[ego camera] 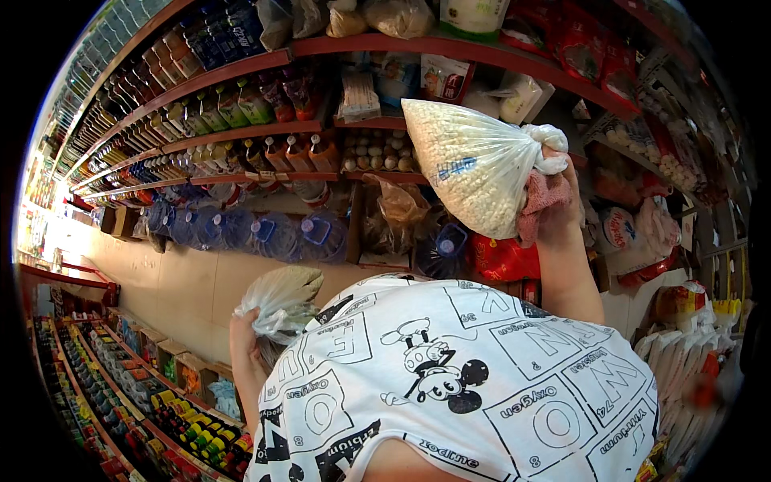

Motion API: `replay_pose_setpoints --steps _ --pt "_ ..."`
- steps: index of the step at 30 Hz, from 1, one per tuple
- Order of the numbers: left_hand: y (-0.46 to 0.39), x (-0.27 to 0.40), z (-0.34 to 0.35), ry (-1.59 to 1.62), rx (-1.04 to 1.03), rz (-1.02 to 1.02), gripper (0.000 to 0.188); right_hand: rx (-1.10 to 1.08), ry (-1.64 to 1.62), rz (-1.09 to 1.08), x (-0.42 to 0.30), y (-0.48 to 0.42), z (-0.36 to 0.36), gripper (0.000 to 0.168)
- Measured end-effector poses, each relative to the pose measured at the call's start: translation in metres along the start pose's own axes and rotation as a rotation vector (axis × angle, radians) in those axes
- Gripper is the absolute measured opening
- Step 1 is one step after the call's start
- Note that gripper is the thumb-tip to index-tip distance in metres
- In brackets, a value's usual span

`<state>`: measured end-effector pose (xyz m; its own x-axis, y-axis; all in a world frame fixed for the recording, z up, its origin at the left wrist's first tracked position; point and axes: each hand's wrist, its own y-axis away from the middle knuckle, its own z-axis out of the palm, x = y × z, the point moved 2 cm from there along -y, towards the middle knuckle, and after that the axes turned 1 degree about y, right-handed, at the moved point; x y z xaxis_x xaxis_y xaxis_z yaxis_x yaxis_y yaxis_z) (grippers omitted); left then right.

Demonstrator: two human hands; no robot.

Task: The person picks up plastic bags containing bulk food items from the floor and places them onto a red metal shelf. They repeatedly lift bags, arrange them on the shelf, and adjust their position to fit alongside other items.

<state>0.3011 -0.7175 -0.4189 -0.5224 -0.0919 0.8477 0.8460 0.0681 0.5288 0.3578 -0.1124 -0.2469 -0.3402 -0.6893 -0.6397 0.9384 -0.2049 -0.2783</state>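
My right hand is raised in front of the shelves. It grips the knotted neck of a clear plastic bag full of small pale pieces, perhaps grain, with blue writing on its side. A pink cloth is bunched in the same hand, against the bag. Lower down on the left, beside my body, my left hand holds a second thin plastic bag by its gathered top. Something greenish-brown shows through that bag, but I cannot tell what it is.
Shelves of bottles and packets run along the front. Large water jugs and a red bag stand below, near eggs. Another bottle shelf is at lower left, across the tiled floor. Stacked white bags stand at right.
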Motion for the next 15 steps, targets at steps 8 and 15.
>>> replay_pose_setpoints --steps 8,15 --pt "0.002 0.000 -0.003 0.062 0.016 -0.019 0.036 -0.023 -0.047 0.007 -0.007 -0.001 0.017 0.043" --pt "0.002 0.004 0.000 0.114 0.010 -0.038 0.036 0.014 0.105 -0.081 -0.010 -0.001 0.031 0.044"
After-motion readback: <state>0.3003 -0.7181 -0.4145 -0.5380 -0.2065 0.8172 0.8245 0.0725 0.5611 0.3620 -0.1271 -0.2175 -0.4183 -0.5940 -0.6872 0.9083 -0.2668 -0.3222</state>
